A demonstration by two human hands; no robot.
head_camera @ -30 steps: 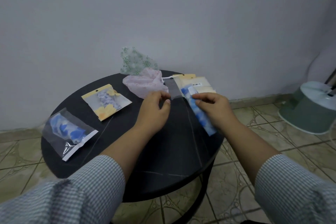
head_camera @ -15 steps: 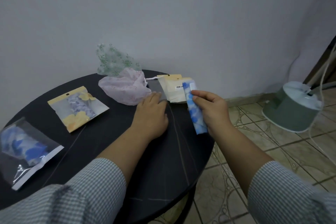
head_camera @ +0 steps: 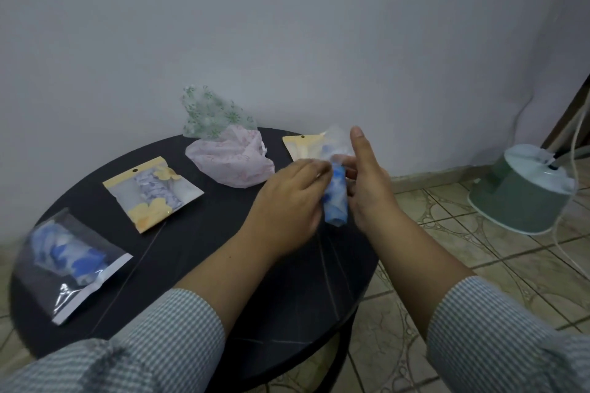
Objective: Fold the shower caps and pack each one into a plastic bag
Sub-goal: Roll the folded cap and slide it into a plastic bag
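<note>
While the round black table fills the middle of my view, everything else sits around it, so I go from its left edge across. Nearest that edge lies a clear bag with a white strip, a blue and white cap folded inside it. Further in lies a yellow-topped bag printed with yellow flowers, holding a pale patterned cap; I can read no writing on either. Towards the back of the table a loose pink cap is heaped, with a green-flowered cap standing behind it against the wall. Above the table's right side, my left hand pinches the top of the rolled blue and white cap with fingers pressed together, a film of clear plastic bag rising above it. My right hand clasps the roll from the other side, thumb raised. Behind them lie empty yellow-topped bags; any label there is too blurred to read. Off the table's right, a green round appliance stands on the tiled floor.
</note>
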